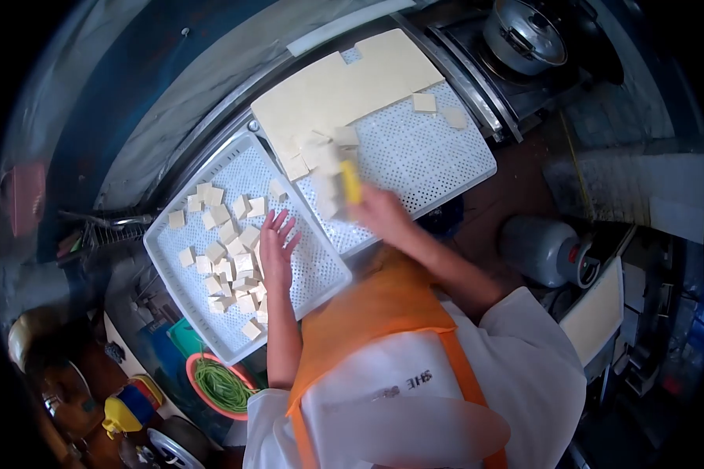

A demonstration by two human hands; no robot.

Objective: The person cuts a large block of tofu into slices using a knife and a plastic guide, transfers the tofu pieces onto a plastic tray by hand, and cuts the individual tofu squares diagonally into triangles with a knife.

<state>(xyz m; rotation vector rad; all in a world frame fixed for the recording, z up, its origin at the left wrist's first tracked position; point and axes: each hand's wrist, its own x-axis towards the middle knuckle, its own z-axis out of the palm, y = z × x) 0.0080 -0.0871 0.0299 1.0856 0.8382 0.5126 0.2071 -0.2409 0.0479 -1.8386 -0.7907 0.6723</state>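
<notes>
My right hand (379, 211) grips a yellow-handled tool (350, 183), blurred by motion, with its blade hard to make out. Blurred pale pieces lie by the blade, at the cut edge of a large cream-coloured slab (336, 86). That slab rests on a white perforated tray (422, 168), where a few loose squares (424, 102) lie. Over the second white tray (332, 275), on the left, my left hand (278, 248) is spread with its fingers apart, beside a pile of cream cubes (231, 250).
A lidded pot (524, 39) stands on the stove at the upper right. A grey gas cylinder (538, 248) is at the right. Below the left tray sits a red basin (238, 413) of green beans, with a yellow container (133, 402) further left.
</notes>
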